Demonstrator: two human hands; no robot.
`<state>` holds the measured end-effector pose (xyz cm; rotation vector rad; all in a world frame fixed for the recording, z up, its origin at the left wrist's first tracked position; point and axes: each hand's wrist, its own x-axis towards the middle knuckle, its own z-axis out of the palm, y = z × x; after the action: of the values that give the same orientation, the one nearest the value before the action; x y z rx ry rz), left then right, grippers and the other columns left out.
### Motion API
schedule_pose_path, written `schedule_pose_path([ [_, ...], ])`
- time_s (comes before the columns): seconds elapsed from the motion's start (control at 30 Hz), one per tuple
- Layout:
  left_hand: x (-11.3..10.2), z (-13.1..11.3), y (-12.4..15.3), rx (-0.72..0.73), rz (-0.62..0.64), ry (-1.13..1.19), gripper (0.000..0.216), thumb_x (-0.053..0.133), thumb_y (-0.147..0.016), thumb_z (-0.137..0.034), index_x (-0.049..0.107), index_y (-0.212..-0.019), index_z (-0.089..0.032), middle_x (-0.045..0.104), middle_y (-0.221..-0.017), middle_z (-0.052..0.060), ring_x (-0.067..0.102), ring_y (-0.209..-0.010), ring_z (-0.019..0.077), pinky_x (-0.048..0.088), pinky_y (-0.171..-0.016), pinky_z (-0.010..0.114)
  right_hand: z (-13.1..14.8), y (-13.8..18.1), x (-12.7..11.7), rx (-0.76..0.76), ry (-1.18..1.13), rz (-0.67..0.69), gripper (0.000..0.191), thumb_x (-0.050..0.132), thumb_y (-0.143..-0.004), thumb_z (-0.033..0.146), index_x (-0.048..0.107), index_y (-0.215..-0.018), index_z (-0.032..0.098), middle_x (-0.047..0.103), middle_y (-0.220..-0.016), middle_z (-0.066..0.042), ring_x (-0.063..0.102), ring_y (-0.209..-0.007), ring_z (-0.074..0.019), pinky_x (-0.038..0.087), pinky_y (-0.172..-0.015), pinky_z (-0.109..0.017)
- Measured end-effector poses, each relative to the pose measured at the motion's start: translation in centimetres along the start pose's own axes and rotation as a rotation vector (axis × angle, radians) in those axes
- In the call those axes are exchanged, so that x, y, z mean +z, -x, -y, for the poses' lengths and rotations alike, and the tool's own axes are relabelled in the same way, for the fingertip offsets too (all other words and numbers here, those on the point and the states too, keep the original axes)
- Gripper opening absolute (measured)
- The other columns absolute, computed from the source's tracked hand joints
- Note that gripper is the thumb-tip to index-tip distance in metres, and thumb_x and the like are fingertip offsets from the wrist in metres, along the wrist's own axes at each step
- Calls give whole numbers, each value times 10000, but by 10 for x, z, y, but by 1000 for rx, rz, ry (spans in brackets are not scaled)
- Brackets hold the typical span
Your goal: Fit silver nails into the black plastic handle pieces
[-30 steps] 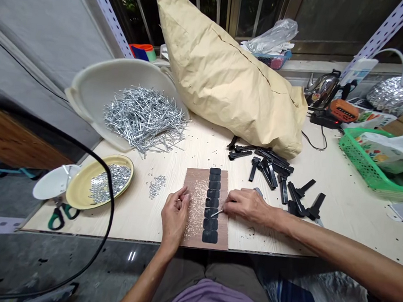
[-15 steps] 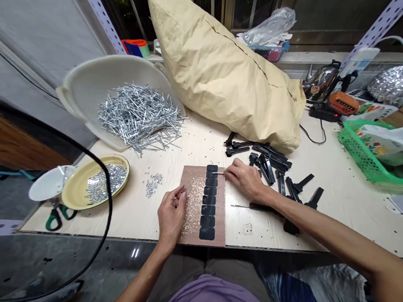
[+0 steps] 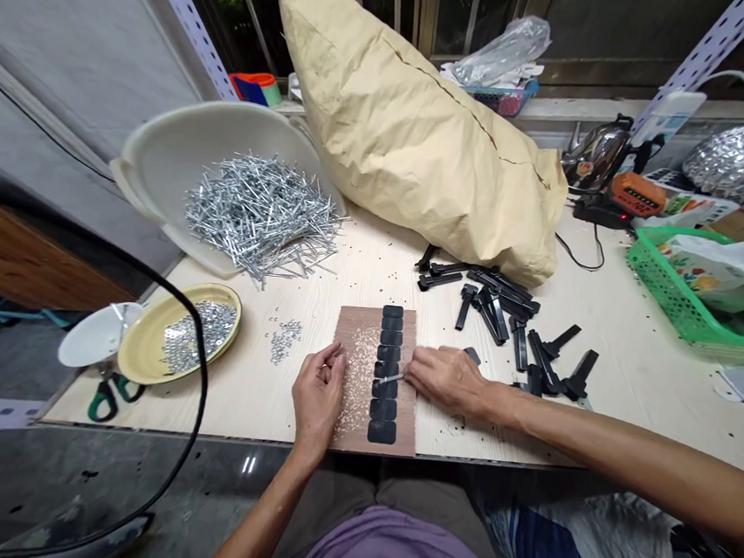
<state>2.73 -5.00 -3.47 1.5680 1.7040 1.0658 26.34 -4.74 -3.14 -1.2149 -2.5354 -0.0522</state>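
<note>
My right hand (image 3: 445,378) pinches a thin silvery metal rod (image 3: 391,378), whose tip lies over one of the middle black pads. Several rounded black pads (image 3: 384,409) stand in a column along the right part of a brown board (image 3: 404,440). Pale specks (image 3: 357,374) are scattered over the board left of the pads. At the board's left edge rests my left hand (image 3: 318,388), fingers curled and thumb close to the forefinger; whatever they hold, if anything, is hidden. Small shiny pieces (image 3: 285,341) lie loose on the table left of the board.
A yellow plate (image 3: 134,353) of small shiny pieces, green-handled scissors (image 3: 103,400) and a white basin (image 3: 182,133) of metal pins (image 3: 263,216) stand left. Black plastic parts (image 3: 494,304) lie right, below a big paper sack (image 3: 418,134). A green basket (image 3: 673,295) sits far right.
My right hand has moved towards me along the board with the rod, from the second pad to the middle ones, and now covers where a screwdriver lay. My left hand has stayed put.
</note>
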Motion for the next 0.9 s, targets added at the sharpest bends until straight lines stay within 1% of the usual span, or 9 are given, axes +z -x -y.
schedule_pose_path([
  [0.1,0,0,0,14,5,4,398,537,-833,-414,631,-1120,-155,643,-972,80,594,-746,151,481,-719,286,0,-2,-3,112,29,10,327,322,-964,268,587,-825,137,553,-791,-40,439,-626,-100,278,-520,-238],
  [0.2,0,-1,1,25,9,4,390,538,-834,-412,635,-1109,-153,637,-970,79,598,-773,158,482,-738,292,-1,-6,-7,225,-37,67,304,329,-961,292,585,-876,150,573,-863,-51,477,-674,-108,280,-540,-238],
  [0.27,0,0,1,35,-6,-6,389,539,-832,-416,638,-1107,-159,624,-978,80,598,-768,157,486,-749,299,1,-5,-10,367,-110,93,273,335,-959,304,564,-913,164,584,-897,-46,490,-674,-108,280,-548,-236],
  [0.33,-1,1,1,35,-51,-21,420,539,-830,-423,620,-1146,-159,598,-1049,97,588,-717,141,493,-747,309,7,-2,-12,516,-202,102,247,326,-960,306,532,-922,176,591,-875,-30,496,-659,-108,283,-559,-236],
  [0.4,-1,2,-1,13,-85,-33,481,539,-826,-432,578,-1209,-144,559,-1158,132,571,-653,121,503,-730,322,15,2,-14,603,-307,102,229,312,-961,312,499,-913,188,591,-823,-12,501,-651,-112,287,-569,-237],
  [0.5,-3,4,-7,-35,-19,-42,551,548,-816,-434,533,-1256,-102,584,-1178,161,587,-650,137,511,-713,338,24,4,-16,647,-405,90,206,314,-957,327,470,-900,205,585,-764,9,506,-645,-118,285,-570,-236],
  [0.63,-6,3,-14,-37,75,-88,538,533,-824,-404,535,-1252,-78,619,-1166,167,639,-835,213,500,-792,364,31,0,-18,690,-407,78,192,332,-951,331,472,-889,215,590,-761,11,515,-648,-120,276,-566,-236],
  [0.8,-12,5,-19,95,26,-213,470,475,-837,-377,591,-1184,-81,627,-1152,160,599,-1013,258,449,-916,396,39,-11,-13,682,-399,72,195,343,-952,337,490,-915,214,616,-823,-2,538,-696,-128,278,-568,-236],
  [0.9,-20,11,-22,135,-2,-275,441,466,-830,-384,624,-1132,-105,646,-1105,145,602,-994,256,447,-916,396,41,-19,-12,636,-396,95,196,347,-956,326,503,-943,207,623,-822,-5,542,-696,-124,292,-577,-235],
])
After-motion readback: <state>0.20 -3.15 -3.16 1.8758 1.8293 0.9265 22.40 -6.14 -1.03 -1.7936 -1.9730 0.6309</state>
